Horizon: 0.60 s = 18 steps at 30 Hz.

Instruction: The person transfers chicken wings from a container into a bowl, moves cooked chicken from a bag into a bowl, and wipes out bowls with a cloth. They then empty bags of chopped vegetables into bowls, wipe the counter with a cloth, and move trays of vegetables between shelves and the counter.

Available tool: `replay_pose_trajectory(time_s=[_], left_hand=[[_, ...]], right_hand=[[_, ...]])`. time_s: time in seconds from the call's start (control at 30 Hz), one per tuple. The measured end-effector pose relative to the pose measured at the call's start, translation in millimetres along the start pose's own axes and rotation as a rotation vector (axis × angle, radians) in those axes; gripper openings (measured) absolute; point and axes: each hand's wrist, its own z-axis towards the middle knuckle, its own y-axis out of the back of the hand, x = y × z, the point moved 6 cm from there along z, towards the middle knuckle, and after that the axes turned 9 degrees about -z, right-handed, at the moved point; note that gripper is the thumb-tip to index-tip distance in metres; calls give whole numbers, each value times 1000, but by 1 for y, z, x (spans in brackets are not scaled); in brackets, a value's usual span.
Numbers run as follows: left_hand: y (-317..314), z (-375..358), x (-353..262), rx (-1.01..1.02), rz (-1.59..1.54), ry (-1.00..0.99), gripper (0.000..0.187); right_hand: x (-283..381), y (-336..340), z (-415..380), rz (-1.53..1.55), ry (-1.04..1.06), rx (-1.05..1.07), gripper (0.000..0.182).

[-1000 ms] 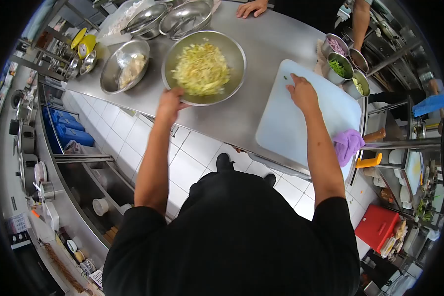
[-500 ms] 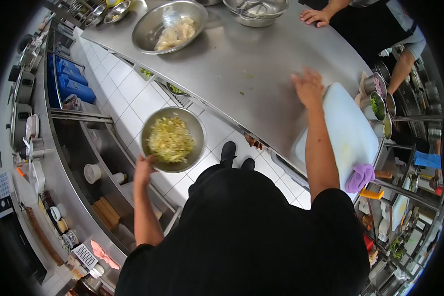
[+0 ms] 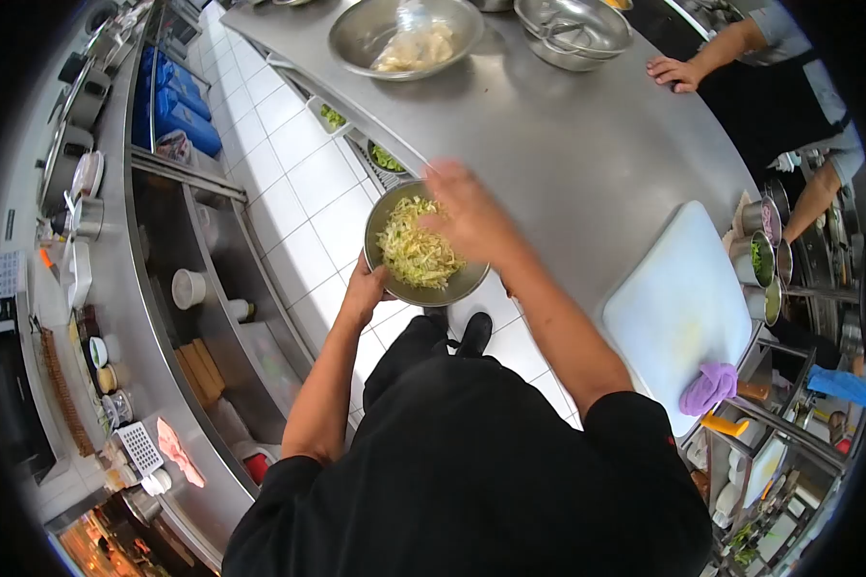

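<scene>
A metal bowl of shredded pale green and yellow vegetable is held at the edge of the steel table. My left hand is closed on the bowl's lower left rim. Over the bowl's right side is my right hand, blurred by motion, so its fingers and any contact with the shreds cannot be made out.
The steel table bears a large bowl with a plastic bag, wire tools in bowls and a white cutting board with a purple cloth. A co-worker's hand rests at the far edge. Shelves stand left.
My right hand has moved left from the table beside the cutting board to over the bowl. The bowl and my left hand are nearer the table. The camera view has shifted.
</scene>
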Motion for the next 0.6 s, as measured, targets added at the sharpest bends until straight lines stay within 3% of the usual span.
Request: replay_pose_trajectory(time_s=[0.13, 0.2, 0.27, 0.33, 0.37, 0.5, 0.6], left_hand=[[51, 10, 14, -118, -82, -29, 54], [81, 31, 25, -167, -123, -25, 52], [115, 73, 35, -180, -90, -14, 53], [151, 140, 53, -222, -70, -98, 56], [148, 150, 23, -226, -88, -43, 59], [147, 262, -1, -256, -129, -124, 65], [122, 328, -10, -210, -124, -92, 56]], right_hand=[[-108, 24, -7, -167, -460, -7, 68], [-144, 29, -22, -117, -559, -71, 68], [-126, 27, -18, -83, -488, -53, 72], [-101, 10, -8, -441, -512, 45, 69], [-93, 1, 1, -624, -517, 90, 68], [-98, -9, 5, -580, -568, -14, 66], [-93, -3, 8, -579, -603, 8, 65]])
